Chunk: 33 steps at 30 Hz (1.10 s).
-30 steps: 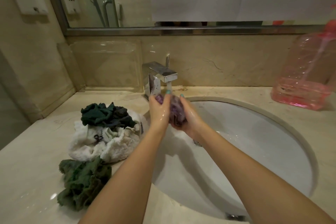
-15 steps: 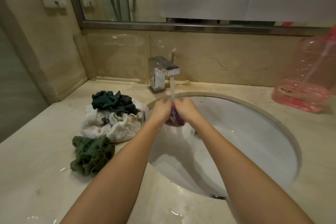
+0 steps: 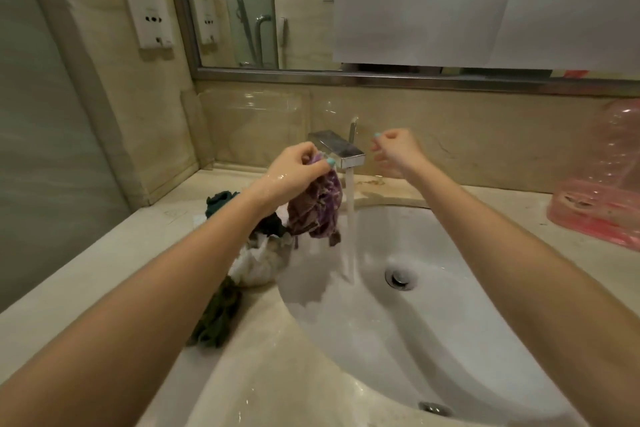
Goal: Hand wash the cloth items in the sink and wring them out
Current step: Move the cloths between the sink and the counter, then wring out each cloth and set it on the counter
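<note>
Left hand [image 3: 298, 166] up at the faucet [image 3: 337, 149], thumb and fingertips pinching the top edge of the purple cloth [image 3: 318, 208]. It hangs just left of the spout, beside the water stream [image 3: 349, 218] and not in it, over the near-left rim of the sink [image 3: 450, 305]. Right hand [image 3: 398, 152] is raised on the other side of the faucet, fingers curled in, holding nothing, close to the lever but not on it.

I reckon this is the rinse-and-wring stage for this piece. To do it well I'd swing the cloth right, under the spout, let the water run through the folds, then bring the free hand across to take the lower end and twist over the basin so the drips fall in front of the faucet, not onto the counter.

The cloth looks soaked and heavy: crumpled lengthways, purple with paler patterned patches, one dark corner dangling lowest. Left of the faucet, on the counter, a heap of white and dark cloths [image 3: 256, 260] waits, a green one [image 3: 216, 319] nearest me.
</note>
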Motion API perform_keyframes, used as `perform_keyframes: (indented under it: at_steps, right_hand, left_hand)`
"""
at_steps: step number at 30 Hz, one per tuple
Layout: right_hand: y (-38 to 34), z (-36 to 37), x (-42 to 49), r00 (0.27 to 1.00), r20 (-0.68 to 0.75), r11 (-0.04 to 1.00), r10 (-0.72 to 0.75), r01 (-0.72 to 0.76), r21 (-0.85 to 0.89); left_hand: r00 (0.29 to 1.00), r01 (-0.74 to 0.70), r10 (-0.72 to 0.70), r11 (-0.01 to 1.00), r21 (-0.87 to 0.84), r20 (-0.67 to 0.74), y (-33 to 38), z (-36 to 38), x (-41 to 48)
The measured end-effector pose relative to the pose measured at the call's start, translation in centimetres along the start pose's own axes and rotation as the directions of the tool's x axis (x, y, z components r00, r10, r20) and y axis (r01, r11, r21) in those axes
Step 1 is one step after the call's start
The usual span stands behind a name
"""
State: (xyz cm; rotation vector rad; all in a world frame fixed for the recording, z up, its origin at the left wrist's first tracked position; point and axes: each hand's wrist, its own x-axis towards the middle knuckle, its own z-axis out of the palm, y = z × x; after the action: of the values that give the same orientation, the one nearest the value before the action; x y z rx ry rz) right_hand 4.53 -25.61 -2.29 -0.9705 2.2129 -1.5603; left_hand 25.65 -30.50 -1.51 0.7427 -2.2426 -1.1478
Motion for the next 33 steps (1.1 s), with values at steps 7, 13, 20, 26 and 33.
perform_keyframes:
  at_steps: [7,13,20,26,33]
  right_hand:
    - [-1.0,3.3,5.8,0.997,0.060,0.989,-0.039,0.047,-0.141]
    - [-0.7,3.9,6.0,0.985,0.042,0.965,-0.168,0.173,-0.195]
    - [-2.7,1.6,4.3,0.955,0.230,0.887,-0.190,0.267,-0.376]
    - [-2.7,-2.1,-1.6,0.961,0.170,0.878,-0.217,0.269,-0.397]
    - [1.6,-4.6,-13.3,0.928,0.356,0.919,-0.115,0.235,-0.316]
  left_hand:
    - [0.994,-0.113,0.113,0.990,0.086,0.005,-1.5,-3.5,0.5]
    - [0.978,-0.198,0.187,0.970,0.142,0.088,-1.8,-4.2,0.9]
    - [0.986,-0.157,0.151,0.983,0.091,0.076,-1.9,-3.7,0.5]
    - [0.989,-0.135,0.136,0.991,-0.013,0.063,-0.8,-1.7,-2.3]
    - [0.997,-0.058,0.067,0.963,-0.265,0.028,-0.4,2.8,-5.8]
